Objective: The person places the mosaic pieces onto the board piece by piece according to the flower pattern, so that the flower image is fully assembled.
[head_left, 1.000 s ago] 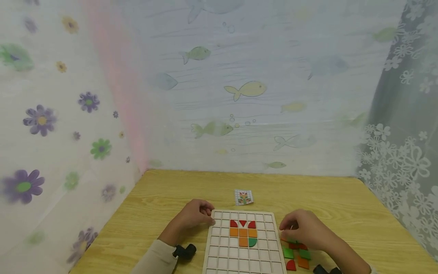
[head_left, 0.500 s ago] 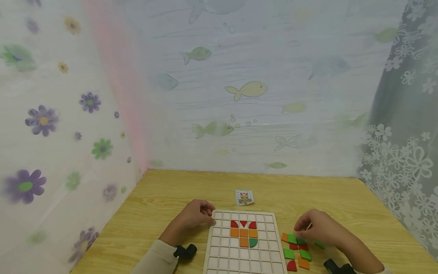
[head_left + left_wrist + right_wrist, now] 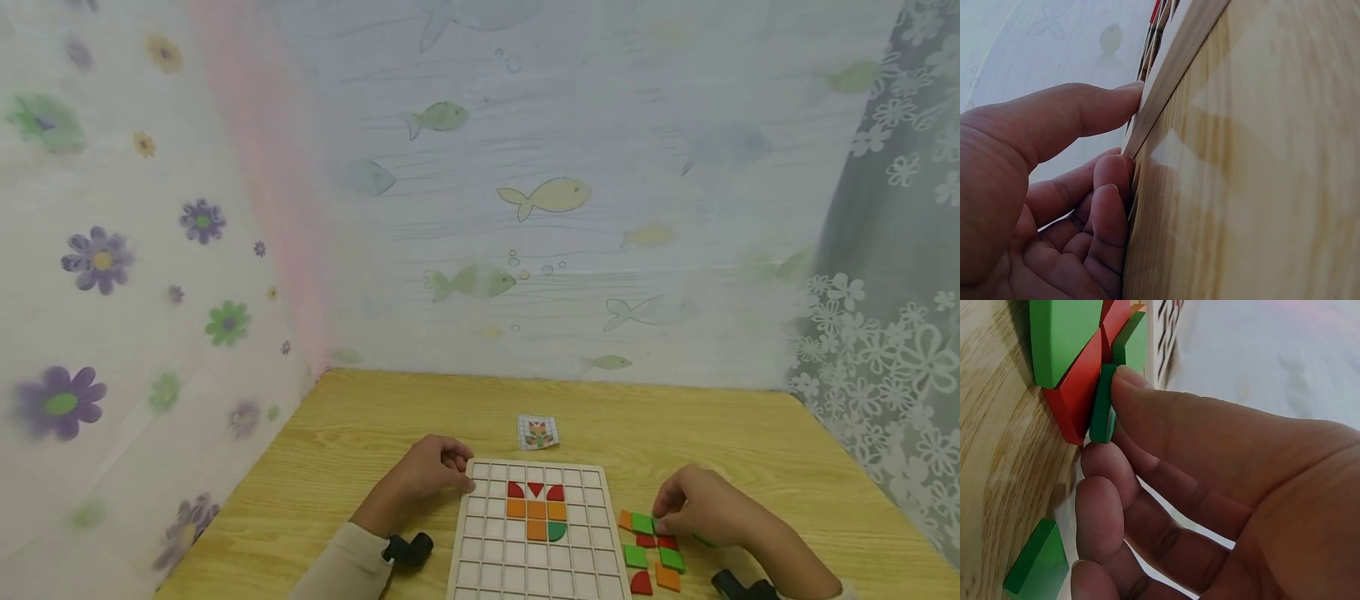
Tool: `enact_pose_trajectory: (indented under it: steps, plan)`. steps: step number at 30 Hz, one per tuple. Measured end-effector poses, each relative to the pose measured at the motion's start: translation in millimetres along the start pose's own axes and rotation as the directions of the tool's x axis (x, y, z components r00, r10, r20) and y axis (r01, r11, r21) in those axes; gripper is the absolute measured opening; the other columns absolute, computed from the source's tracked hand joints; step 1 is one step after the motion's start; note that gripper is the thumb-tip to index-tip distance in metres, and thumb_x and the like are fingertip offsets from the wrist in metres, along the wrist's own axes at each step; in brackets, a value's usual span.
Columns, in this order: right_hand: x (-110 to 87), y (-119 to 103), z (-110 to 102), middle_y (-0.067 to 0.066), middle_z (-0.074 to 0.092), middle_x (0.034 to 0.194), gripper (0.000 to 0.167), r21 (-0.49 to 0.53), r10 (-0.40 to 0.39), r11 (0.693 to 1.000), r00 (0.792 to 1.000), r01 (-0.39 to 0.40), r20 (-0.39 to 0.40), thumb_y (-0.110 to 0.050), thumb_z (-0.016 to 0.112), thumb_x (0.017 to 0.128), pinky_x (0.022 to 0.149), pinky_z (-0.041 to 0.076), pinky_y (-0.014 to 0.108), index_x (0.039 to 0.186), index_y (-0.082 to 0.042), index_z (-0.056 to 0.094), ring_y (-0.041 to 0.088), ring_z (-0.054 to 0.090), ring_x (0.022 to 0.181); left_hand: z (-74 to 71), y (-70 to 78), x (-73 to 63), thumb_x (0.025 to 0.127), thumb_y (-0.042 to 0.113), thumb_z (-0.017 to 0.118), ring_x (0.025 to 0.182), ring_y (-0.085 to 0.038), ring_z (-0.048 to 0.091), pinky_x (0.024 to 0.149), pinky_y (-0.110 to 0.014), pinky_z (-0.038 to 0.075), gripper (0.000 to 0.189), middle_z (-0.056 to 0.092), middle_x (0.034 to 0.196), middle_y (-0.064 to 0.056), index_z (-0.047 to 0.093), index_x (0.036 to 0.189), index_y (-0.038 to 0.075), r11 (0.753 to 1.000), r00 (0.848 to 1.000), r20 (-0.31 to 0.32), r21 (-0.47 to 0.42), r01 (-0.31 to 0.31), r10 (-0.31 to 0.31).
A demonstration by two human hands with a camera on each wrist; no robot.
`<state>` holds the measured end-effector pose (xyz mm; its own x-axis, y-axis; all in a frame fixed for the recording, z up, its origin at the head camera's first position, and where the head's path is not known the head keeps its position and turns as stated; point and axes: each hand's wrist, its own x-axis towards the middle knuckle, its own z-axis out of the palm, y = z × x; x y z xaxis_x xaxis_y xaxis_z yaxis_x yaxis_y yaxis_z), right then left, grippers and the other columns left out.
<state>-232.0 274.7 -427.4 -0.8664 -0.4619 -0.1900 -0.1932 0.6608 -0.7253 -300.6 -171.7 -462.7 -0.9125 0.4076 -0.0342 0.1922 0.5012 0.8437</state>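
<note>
Right hand (image 3: 701, 504) shifts farther right of board (image 3: 493, 552), pinching dark-green tile (image 3: 1103, 406), left hand (image 3: 433, 468) gripping board edge; I count eight set tiles (image 3: 536, 509), loose tiles (image 3: 636, 557) remaining.

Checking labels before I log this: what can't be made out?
Card, head view: fine pattern too small.
Grid board, head view: near end cut off by bottom edge.
Dark green tile, right wrist view: full shape lost, seen edge-on and partly covered by right hand.

no readable text, labels, brands, numbers or signs, on the grid board (image 3: 492, 575), coloured tiles (image 3: 636, 557), small printed card (image 3: 537, 432), or patterned backdrop (image 3: 558, 194)
</note>
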Motion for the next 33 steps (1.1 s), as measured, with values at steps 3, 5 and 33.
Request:
enact_pose_trajectory:
  steps: [3,5,33]
  plan:
    - [0.9,1,1,0.005,0.07,0.089,0.013,-0.004,-0.012,1.0,1.0,0.012,0.0,-0.013,0.08,0.09,0.066,0.051,0.031,0.095,-0.005,0.072,0.02,0.063,0.079,-0.4,-0.4,1.1,0.082,0.016,0.089,0.082,-0.016,0.059,0.074,-0.028,0.051,0.04,0.065,0.095,-0.004,0.071,0.115,0.004,1.0,1.0,0.002,0.002,0.01,-0.01]
    - [1.5,1,2,0.005,0.069,0.088,0.014,-0.004,-0.013,1.0,1.0,0.013,-0.001,-0.014,0.081,0.089,0.065,0.049,0.031,0.094,-0.005,0.071,0.019,0.061,0.078,-0.5,-0.7,1.1,0.081,0.016,0.089,0.082,-0.016,0.059,0.075,-0.029,0.051,0.041,0.065,0.095,-0.004,0.071,0.116,0.004,1.0,1.0,0.002,-0.003,0.013,-0.013]
    - [18.5,-30,9,0.001,0.071,0.09,0.006,-0.059,-0.082,0.995,0.991,0.076,-0.103,-0.008,0.076,0.092,0.067,0.052,0.027,0.097,-0.007,0.072,0.013,0.064,0.079,-1.1,-3.0,2.5,0.083,0.016,0.088,0.084,-0.019,0.059,0.074,-0.032,0.05,0.04,0.064,0.095,-0.005,0.07,0.116,0.004,1.0,1.0,0.017,-0.023,0.012,-0.011]
